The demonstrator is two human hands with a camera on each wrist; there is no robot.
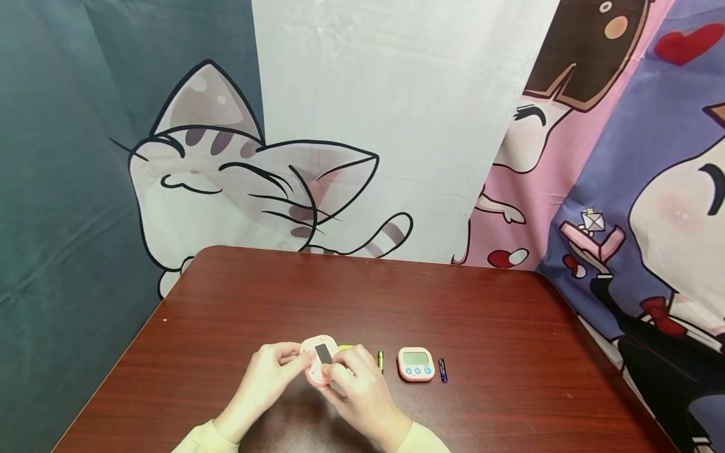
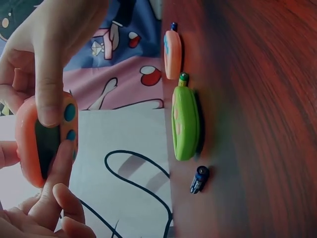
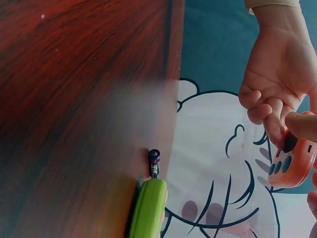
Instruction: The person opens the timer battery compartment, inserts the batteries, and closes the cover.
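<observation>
Hovering above the table [image 1: 453,302], a pink timer [image 1: 323,353] was pinched at its edges by the curled left hand [image 1: 273,374] and right hand [image 1: 364,389], buttons [image 2: 69,112] facing away, probably keeping its back [image 1: 311,345] reachable.

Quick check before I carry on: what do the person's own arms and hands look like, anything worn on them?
Both forearms end in plain pale yellow sleeves, with no pattern showing. The left hand and right hand are bare: five-fingered human hands, with no gloves or rings visible.
</observation>
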